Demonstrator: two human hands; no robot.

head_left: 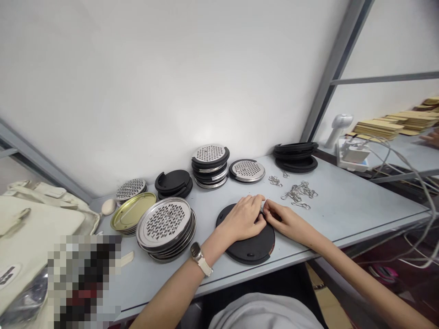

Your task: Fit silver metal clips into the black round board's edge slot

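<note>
Room is opening on the right; stacks [210, 167] are crowding the left and back.
Bare surface [353, 203] is stretching right of the metal clips [302, 188], which are lying beyond the right hand [279, 219]. Grater discs [168, 223] are blocking the left, and the left forearm [180, 290] is crossing the gap beside the black disc [252, 249].

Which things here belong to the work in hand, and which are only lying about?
Likely in the work:
- large black disc
- metal hooks
- grater discs
- black rings

Probably just lying about:
- cream bag
- white handheld device
- tan flat pieces
</note>
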